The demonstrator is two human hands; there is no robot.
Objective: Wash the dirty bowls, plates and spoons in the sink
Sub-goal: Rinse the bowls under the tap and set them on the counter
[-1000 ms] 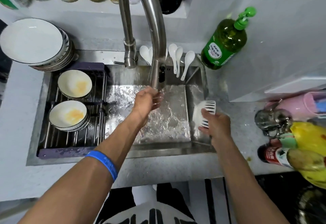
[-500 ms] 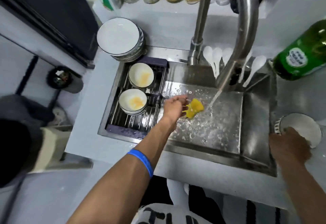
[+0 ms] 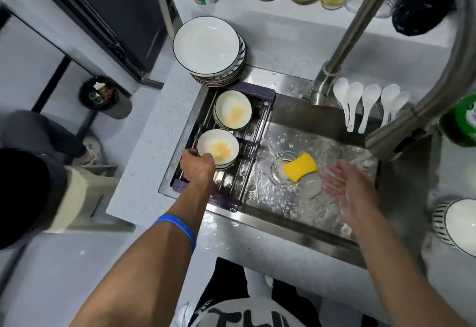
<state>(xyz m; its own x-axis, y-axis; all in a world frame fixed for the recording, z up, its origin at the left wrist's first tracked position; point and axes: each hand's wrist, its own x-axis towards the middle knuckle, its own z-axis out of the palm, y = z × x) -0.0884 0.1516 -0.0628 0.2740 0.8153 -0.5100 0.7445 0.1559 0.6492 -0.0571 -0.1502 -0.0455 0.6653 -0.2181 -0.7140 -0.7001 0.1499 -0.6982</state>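
Left hand (image 3: pixel 199 168) apparently grips (stained) bowl (image 3: pixel 218 149).

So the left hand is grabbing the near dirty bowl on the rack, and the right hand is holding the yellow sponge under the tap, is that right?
Not quite. The head view shows the right hand open and empty; the yellow sponge lies by itself on the sink floor over the drain, just left of that hand. The rest stands: the left hand grips the near dirty bowl on the rack.

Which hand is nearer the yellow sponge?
Right. The right hand is open just right of the sponge in the sink; the left hand is over at the rack, gripping a dirty bowl.
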